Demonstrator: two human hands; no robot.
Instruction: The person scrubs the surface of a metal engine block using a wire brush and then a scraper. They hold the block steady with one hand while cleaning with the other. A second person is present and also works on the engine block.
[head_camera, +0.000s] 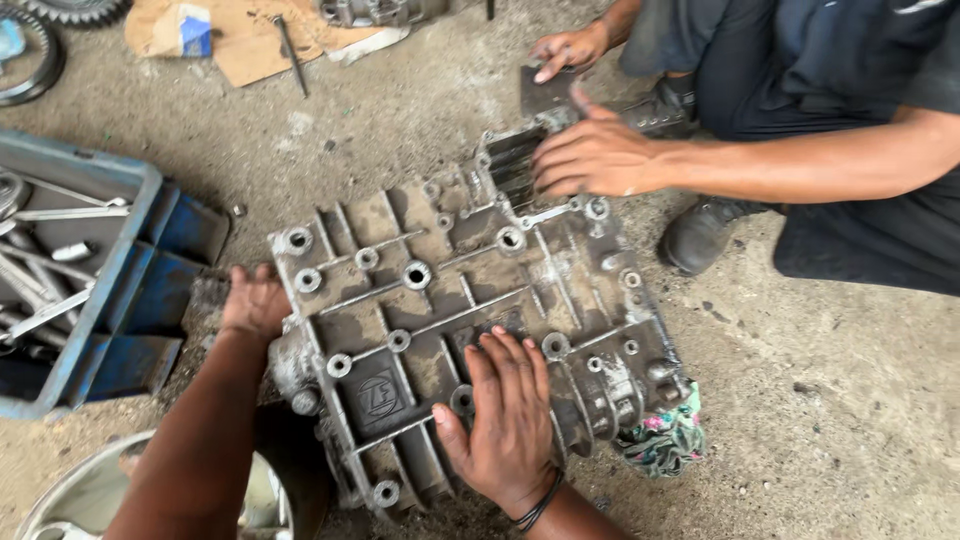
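A large grey cast-metal housing (450, 290) with ribs and bolt holes lies flat on the concrete floor. My left hand (252, 302) grips its left edge. My right hand (508, 418) lies flat, fingers spread, on the housing's near side. Across from me a crouching person in dark clothes presses one hand (592, 155) on the housing's far corner and rests the other hand (566, 48) on the floor beside a dark metal plate (545, 95).
A blue toolbox (110, 290) with wrenches stands open at the left. A colourful rag (665, 440) lies under the housing's right corner. Cardboard (240, 30) and gear wheels (30, 50) lie at the far left. A metal basin (90, 495) sits at the bottom left.
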